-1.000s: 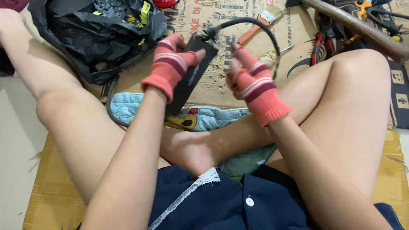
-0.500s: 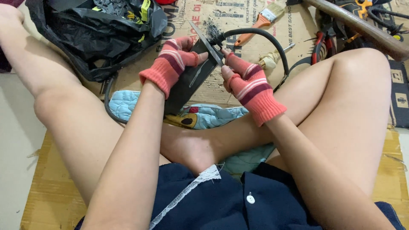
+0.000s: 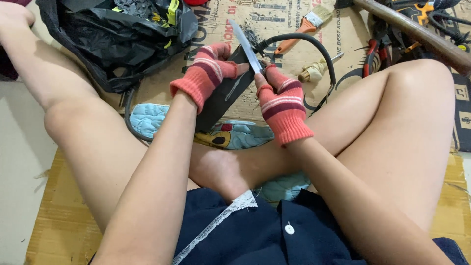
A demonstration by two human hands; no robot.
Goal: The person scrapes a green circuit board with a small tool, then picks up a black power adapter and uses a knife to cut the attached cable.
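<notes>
From the head camera, the person sits cross-legged on flattened cardboard (image 3: 59, 230) laid on the floor, and the work is held up over the lap, probably so that both hands can bear on it at once.

The left hand (image 3: 208, 73), in a red striped fingerless glove, wraps around the upper part of a flat black block (image 3: 223, 100) that slants from the lap up and to the far right. Its fingers are closed on the block and its thumb points right along the top edge; this looks like a steadying grip that keeps the block from turning.

The right hand (image 3: 279, 100), gloved the same way, has its fingers closed around the near end of a slim knife blade (image 3: 245, 44). The blade rises to the far left and meets the block's far end just where a thick black cable (image 3: 314, 46) leaves it and loops round to the right. The wrist is bent back, the forearm coming up from the near right.

Under the hands lies a pale blue quilted cushion (image 3: 147, 118). Far left sits a black bag (image 3: 113, 39); far right lie a paintbrush (image 3: 306, 27) and a wooden handle (image 3: 417, 34).
</notes>
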